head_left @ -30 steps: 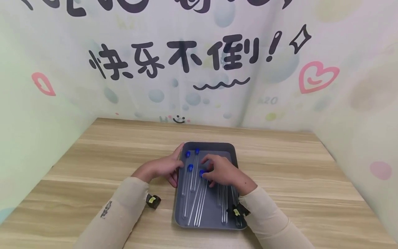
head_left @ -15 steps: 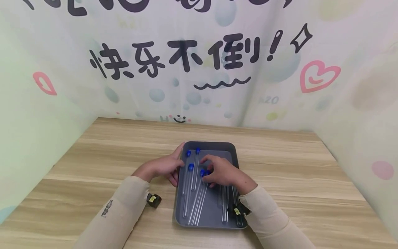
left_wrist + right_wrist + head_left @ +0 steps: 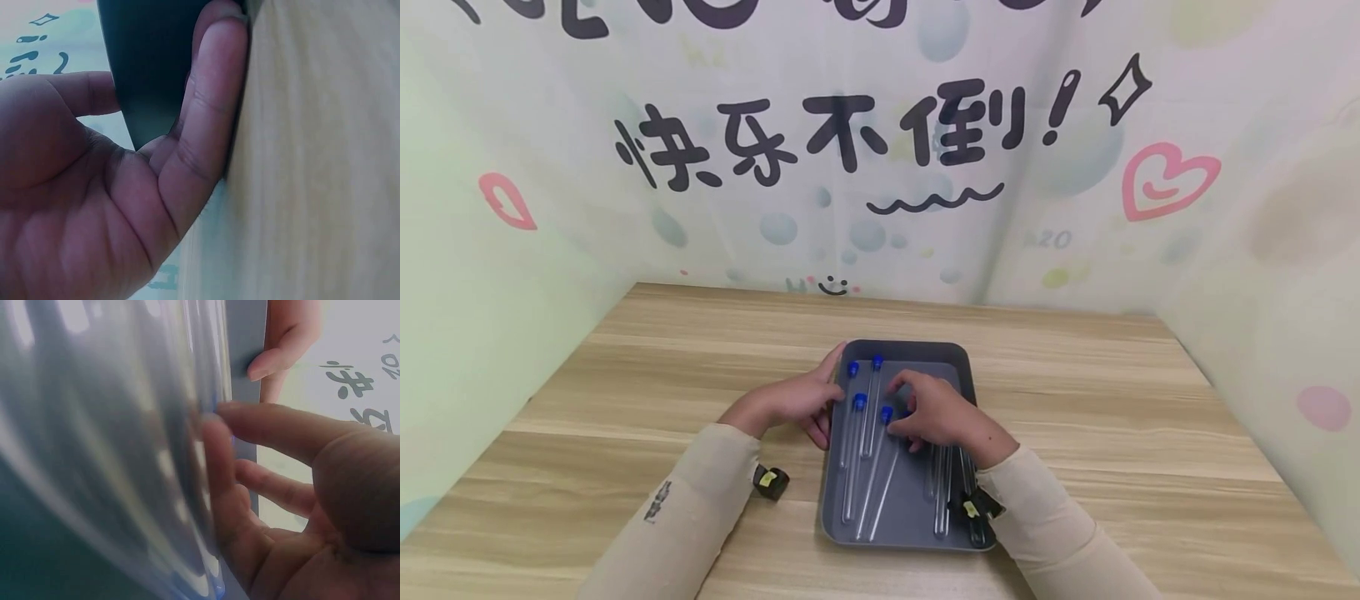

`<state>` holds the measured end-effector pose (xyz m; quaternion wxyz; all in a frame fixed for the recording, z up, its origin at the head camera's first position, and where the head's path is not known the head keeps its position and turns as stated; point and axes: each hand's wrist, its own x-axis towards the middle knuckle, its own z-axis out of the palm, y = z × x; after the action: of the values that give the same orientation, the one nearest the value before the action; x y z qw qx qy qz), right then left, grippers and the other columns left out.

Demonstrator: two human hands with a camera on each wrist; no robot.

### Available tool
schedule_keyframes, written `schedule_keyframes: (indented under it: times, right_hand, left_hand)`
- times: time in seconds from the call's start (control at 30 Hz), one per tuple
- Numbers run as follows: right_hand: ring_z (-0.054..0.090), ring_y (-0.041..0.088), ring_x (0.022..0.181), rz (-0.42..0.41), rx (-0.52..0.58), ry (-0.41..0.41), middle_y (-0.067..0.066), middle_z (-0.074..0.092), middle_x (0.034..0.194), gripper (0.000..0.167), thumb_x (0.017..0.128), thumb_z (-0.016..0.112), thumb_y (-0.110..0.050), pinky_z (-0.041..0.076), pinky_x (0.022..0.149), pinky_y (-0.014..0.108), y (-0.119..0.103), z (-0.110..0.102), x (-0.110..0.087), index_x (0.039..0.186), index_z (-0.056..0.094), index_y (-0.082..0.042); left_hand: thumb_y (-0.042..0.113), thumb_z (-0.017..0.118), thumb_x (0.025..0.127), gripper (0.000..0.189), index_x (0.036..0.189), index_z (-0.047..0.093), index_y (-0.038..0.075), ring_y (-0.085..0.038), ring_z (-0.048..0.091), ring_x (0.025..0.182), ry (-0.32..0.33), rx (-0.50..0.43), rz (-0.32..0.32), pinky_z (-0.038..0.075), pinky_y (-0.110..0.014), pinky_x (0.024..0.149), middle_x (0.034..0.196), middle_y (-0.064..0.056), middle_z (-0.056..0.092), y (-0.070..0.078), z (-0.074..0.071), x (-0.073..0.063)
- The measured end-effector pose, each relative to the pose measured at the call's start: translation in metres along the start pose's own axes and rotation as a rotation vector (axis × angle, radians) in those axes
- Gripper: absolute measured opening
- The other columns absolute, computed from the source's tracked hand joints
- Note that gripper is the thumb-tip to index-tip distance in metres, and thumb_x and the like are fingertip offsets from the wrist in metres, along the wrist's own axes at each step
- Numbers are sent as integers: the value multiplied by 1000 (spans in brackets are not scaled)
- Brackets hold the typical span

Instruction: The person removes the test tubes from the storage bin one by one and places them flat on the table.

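A dark grey tray (image 3: 917, 533) holds several clear test tubes with blue caps. My left hand (image 3: 801, 404) grips its left wall, thumb at the rim; in the left wrist view the fingers lie along the outside of the wall. Over the middle of the tray, my right hand (image 3: 936, 412) pinches a test tube (image 3: 886, 487) near its cap, which the fingers mostly hide. Just left of the thumb lies another test tube's blue cap (image 3: 887, 414). In the right wrist view the thumb and a finger of the right hand (image 3: 269, 469) come together beside blurred clear tubes.
Further left in the tray lie test tubes with blue caps (image 3: 860, 402). More tubes (image 3: 942, 500) lie on the right, their capped ends hidden under my right hand and wrist. The tray stands on a wooden table (image 3: 1097, 417) before a printed cloth backdrop (image 3: 820, 233).
A second blue cap has come into view by the right fingers and shifted right, apart from its neighbour. That neighbouring tube has shifted slightly. The left hand has stayed on the tray.
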<state>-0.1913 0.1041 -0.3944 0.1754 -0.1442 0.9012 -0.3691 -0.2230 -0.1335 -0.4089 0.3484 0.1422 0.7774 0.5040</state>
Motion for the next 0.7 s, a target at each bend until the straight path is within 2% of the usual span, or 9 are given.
schedule_keyframes:
  times: [0.4, 0.47, 0.7]
  right_hand:
    - [68, 15, 67, -10, 56, -39, 12, 64, 106, 54, 83, 80, -9, 57, 64, 29, 2, 2, 4, 132, 56, -13]
    - [68, 15, 68, -15, 57, -43, 12, 63, 103, 55, 83, 80, -10, 56, 63, 29, 2, 2, 3, 132, 56, -13]
    - [67, 16, 55, -2, 22, -24, 10, 60, 78, 48, 82, 81, -11, 56, 53, 30, 0, 3, -1, 124, 57, -9]
  left_hand:
    - [12, 33, 103, 80, 155, -20, 42, -25, 66, 61, 5, 8, -4, 63, -41, 61, 87, -20, 66, -2, 0, -1]
    - [12, 34, 103, 80, 155, -20, 42, -25, 66, 61, 5, 4, -4, 63, -41, 61, 87, -20, 66, -2, 0, -1]
    - [13, 34, 103, 81, 156, -20, 42, -25, 67, 61, 12, -6, -13, 63, -42, 61, 87, -20, 66, -3, -1, 0]
